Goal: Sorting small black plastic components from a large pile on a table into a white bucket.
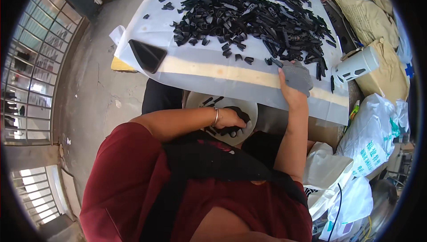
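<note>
A large heap of small black plastic pieces (249,12) covers the far part of the table. At the heap's near edge is my right hand (296,79), in a grey glove with the thumb bare. Its fingers are bent, and a black plastic piece (276,63) shows at the thumb tip. My left hand (233,121), with dark covering on it and a bracelet at the wrist, reaches into a white basin (252,108) below the table edge. Its fingers curl inward; what they hold is hidden. Several black pieces (209,101) lie in the basin.
A dark phone (149,56) lies on the white-covered table (200,77) at left. At right stand a white perforated plastic cup (358,66), brown sacks (378,73) and white plastic bags (369,130). A barred window (35,64) is at far left.
</note>
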The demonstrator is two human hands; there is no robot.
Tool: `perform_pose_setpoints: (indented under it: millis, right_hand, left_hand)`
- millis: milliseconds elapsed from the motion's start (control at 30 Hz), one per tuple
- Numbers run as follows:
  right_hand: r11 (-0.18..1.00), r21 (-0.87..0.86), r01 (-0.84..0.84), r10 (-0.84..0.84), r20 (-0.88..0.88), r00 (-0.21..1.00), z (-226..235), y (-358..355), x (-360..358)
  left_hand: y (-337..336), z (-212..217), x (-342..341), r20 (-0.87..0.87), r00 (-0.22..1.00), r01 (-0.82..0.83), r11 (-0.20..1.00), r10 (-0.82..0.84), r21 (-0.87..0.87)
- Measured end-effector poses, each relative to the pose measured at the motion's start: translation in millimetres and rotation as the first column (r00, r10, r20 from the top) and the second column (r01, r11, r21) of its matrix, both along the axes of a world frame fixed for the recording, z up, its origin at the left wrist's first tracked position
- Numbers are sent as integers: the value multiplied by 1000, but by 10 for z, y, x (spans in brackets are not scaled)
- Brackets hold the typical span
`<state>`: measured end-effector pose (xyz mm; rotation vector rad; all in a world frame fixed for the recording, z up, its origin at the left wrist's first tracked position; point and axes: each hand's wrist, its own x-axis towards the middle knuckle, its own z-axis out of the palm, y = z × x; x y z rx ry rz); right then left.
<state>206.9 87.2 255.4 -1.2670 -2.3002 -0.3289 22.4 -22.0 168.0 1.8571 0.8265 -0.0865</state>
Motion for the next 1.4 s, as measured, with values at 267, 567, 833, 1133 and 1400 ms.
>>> perform_pose_setpoints:
  millis: [267, 567, 833, 1133, 1400]
  right_hand:
    - [943, -211, -256, 216, -194, 957, 308, -467, 25]
    - [938, -292, -185, 168, -81, 982, 865, -1630, -118]
    - [983, -128, -132, 118, -111, 987, 835, -2073, -333]
    - [938, -124, -324, 283, -271, 920, 1079, -2123, -1123]
    - [936, -160, -312, 330, 99, 939, 1103, -2011, -1344]
  left_hand:
    - [-416, 743, -80, 158, 413, -644, 411, 897, -645]
    - [-560, 840, 159, 351, 853, -521, 622, 385, 584]
    - [-918, 1236, 18, 378, 840, -537, 689, 389, 487]
    - [-1116, 1450, -1006, 517, 516, -785, 618, 684, -34]
    - [-1029, 1330, -1207, 773, 322, -864, 503, 546, 5]
